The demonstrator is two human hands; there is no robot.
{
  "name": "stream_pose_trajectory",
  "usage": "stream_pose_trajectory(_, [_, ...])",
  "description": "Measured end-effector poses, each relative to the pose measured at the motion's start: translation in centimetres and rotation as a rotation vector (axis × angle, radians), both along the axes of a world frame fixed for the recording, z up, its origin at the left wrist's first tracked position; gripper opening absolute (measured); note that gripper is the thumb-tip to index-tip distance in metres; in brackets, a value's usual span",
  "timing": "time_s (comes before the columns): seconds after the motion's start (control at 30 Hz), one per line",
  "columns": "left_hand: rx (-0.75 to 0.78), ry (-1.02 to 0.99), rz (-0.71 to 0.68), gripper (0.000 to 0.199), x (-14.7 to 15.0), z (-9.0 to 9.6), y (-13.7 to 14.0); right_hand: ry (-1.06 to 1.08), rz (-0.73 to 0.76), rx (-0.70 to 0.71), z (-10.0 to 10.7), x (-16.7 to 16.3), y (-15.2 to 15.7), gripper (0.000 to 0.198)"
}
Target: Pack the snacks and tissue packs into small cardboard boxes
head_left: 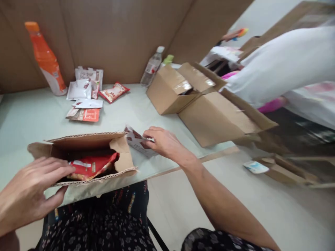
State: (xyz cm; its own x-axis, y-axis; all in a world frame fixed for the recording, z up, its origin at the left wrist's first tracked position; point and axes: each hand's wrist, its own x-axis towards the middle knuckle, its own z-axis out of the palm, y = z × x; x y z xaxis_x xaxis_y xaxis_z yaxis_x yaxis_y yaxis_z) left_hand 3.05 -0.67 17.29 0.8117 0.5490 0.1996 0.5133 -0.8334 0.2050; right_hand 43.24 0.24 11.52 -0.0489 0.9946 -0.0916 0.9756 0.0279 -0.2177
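An open cardboard box (123, 153) stands at the near edge of the table, with a red snack packet (89, 167) lying inside it. My left hand (39, 184) grips the box's near wall at the left, fingers over the rim and thumb outside. Just right of the box, my right hand (164, 144) pinches a white packet with brown print (137, 141) between thumb and fingers. That packet is tilted, low over the table or touching it; I cannot tell which.
Behind the box lie several white sachets (80, 90), an orange packet (90, 114) and a red packet (114, 92). An orange bottle (48, 61) and a clear bottle (153, 66) stand at the back. Open cartons (209, 118) sit at right, near another person's white sleeve (282, 62).
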Motion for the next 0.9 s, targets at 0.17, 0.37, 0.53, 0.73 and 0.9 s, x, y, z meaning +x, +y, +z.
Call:
stream_pose_trajectory(0.17, [-0.012,0.027,-0.006,0.035,0.6,0.4,-0.3,-0.065,-0.117,-0.151,-0.6,0.6,0.2,0.019])
stream_pose_trajectory(0.37, [-0.088,-0.039,0.026,0.027,0.7,-0.5,-0.5,0.504,-0.381,0.8,4.5,-0.4,-2.8,0.027])
stream_pose_trajectory(0.53, [-0.101,-0.089,0.037,0.024,0.9,-0.6,-0.7,0.649,0.059,1.118,7.4,-6.5,-3.9,0.011])
stream_pose_trajectory(0.73, [0.014,-0.076,0.045,0.02,1.1,-1.0,-1.0,0.123,0.639,0.118,7.1,-12.2,0.7,0.033])
stream_pose_trajectory(0.9, [0.021,-0.096,0.032,0.015,1.1,-1.3,-1.1,-0.257,0.552,-0.072,8.5,-13.4,2.2,0.027])
